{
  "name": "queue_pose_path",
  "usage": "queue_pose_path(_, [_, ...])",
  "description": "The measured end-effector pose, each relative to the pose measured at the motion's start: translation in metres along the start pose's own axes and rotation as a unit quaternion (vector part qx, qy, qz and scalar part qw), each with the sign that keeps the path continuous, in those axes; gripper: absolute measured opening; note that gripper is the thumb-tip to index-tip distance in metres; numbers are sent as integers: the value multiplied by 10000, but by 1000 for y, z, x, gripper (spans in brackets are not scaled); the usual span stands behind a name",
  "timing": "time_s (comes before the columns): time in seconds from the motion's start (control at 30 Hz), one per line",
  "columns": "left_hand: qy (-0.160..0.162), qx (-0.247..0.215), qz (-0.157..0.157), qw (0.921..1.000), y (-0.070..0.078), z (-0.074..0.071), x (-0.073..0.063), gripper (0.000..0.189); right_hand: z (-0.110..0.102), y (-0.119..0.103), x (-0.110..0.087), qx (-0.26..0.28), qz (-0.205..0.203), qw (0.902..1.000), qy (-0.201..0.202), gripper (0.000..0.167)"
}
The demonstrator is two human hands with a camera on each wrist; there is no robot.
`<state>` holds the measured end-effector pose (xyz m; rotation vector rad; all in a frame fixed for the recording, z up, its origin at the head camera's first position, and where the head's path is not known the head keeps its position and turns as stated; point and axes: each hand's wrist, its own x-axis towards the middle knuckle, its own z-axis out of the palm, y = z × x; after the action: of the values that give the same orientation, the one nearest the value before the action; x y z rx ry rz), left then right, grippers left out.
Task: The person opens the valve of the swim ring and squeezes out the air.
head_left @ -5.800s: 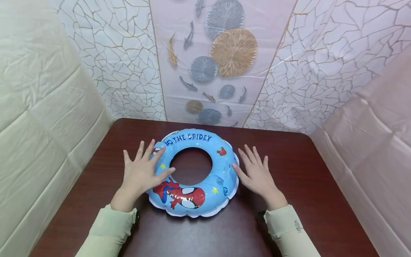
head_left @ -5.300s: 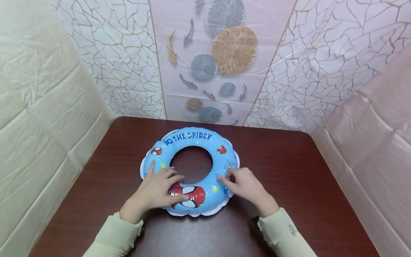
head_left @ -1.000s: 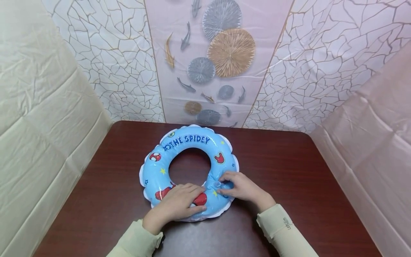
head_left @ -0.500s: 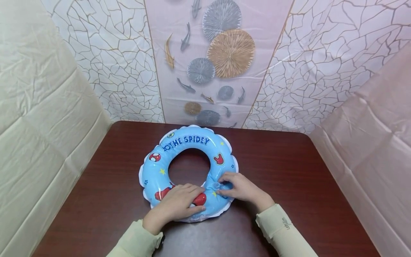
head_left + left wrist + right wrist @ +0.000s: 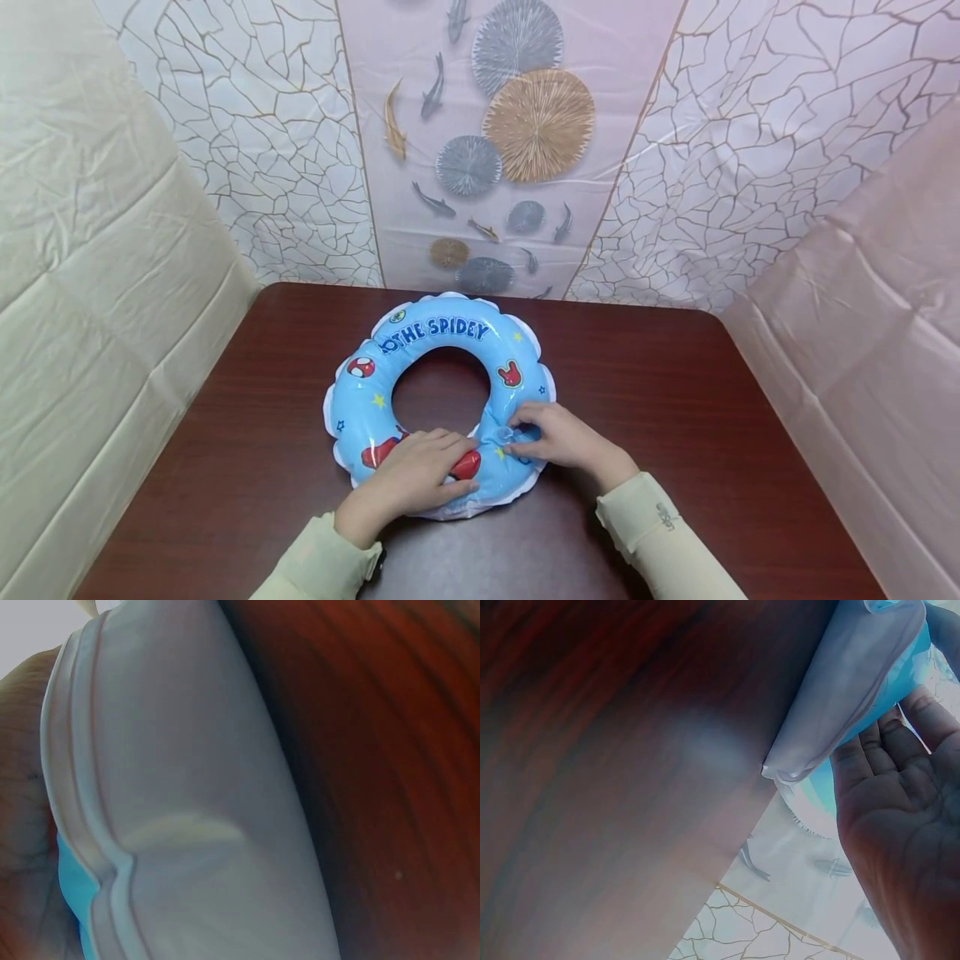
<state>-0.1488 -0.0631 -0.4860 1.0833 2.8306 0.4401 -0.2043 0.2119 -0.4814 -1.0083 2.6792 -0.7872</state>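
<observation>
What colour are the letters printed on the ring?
The letters are dark blue, best seen in the head view.

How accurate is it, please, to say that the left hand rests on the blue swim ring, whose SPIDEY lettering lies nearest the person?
Not nearest: in the head view, the SPIDEY lettering lies on the far side of the swim ring.

I'm looking at a blue inflatable swim ring [image 5: 381, 373], lying flat and puffed up in the lower middle of the head view, slightly left of center. White scalloped trim is edging it; "THE SPIDEY" is arching across its top. A red cartoon figure is showing in part along its bottom, and creases are puckering around the clear valve [image 5: 504, 433] at lower right.
</observation>
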Motion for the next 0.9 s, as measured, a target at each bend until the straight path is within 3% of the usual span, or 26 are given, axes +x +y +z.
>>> queue_pose_path(0.67, [-118,78,-63,9999,1,1,1,59,3,1,0,50,202,9997,-117,33])
queue_pose_path(0.9, [-149,68,-23,9999,2,-1,1,57,4,1,1,-1,78,9999,-87,31])
